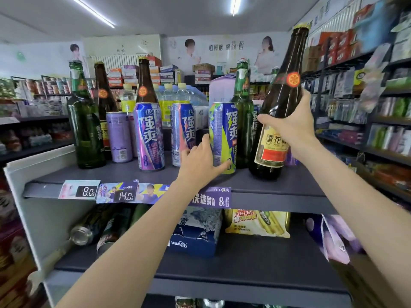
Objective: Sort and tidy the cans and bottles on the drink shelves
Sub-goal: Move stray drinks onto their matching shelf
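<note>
A shop aisle under strip lights, packed racks at 9 and 3 o'clock, posters along the far wall at 12. Centre: a dark grey top shelf (255, 183) with price tags (87, 192) clipped along its front edge.

At 3 o'clock on that shelf, right hand (289, 124) wrapped around the shoulder of a brown beer bottle (274, 121) – tilted, yellow cap leaning right, base resting on the shelf near the front edge. Just left of it, left hand (200, 161) cupping a blue and lime can (223, 136), thumb up its left side, fingers curled round the lower front; can upright on the shelf. Directly behind the can, a green bottle (243, 103).

Toward 9 o'clock: blue and pink can (182, 132), purple RIO can (148, 134), pale lilac can (119, 136), two more brown bottles (145, 83) behind them, another green bottle (85, 121) at the far left end.

Lower shelf (244, 263) at 6 o'clock – bottles lying on their sides at left, a blue carton (195, 238) mid-shelf, a yellow pack (255, 223) beside it.
</note>
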{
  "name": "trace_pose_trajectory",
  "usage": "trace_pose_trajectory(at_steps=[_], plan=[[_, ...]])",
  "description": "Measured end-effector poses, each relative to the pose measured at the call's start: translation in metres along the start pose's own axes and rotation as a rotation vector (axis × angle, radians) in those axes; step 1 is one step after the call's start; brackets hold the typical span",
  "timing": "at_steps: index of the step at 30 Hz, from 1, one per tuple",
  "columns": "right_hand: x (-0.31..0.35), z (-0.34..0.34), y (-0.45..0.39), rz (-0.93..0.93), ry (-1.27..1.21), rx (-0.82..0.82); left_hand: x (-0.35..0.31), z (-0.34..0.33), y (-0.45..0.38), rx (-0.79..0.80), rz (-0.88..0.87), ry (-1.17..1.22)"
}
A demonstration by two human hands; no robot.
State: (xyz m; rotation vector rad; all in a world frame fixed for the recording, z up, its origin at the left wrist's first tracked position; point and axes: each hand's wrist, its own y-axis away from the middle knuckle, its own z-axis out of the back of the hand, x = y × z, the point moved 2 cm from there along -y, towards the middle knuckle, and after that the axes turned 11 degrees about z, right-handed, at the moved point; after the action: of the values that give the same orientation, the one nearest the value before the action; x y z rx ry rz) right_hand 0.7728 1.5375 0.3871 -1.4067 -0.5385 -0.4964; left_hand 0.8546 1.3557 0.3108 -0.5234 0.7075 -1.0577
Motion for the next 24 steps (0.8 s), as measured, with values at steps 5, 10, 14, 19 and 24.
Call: trace_pose_trajectory(at_steps=[5,10,14,19,24], plan=[[0.049,0.008,0.033,-0.032,-0.169,0.113,0.007,0.029,0.015,-0.193,0.002,0.078],[0.1,-0.012,0.096,-0.064,-0.302,0.214,0.069,0.068,0.093,-0.384,-0.06,0.276],[0.118,-0.056,0.171,-0.104,-0.337,0.311,0.147,0.067,0.18,-0.26,-0.019,0.227],[0.084,-0.118,0.284,-0.135,-0.327,0.46,0.238,0.025,0.284,-0.036,0.096,0.121],[-0.013,-0.166,0.422,-0.191,-0.265,0.629,0.322,-0.062,0.401,0.139,0.175,0.029]])
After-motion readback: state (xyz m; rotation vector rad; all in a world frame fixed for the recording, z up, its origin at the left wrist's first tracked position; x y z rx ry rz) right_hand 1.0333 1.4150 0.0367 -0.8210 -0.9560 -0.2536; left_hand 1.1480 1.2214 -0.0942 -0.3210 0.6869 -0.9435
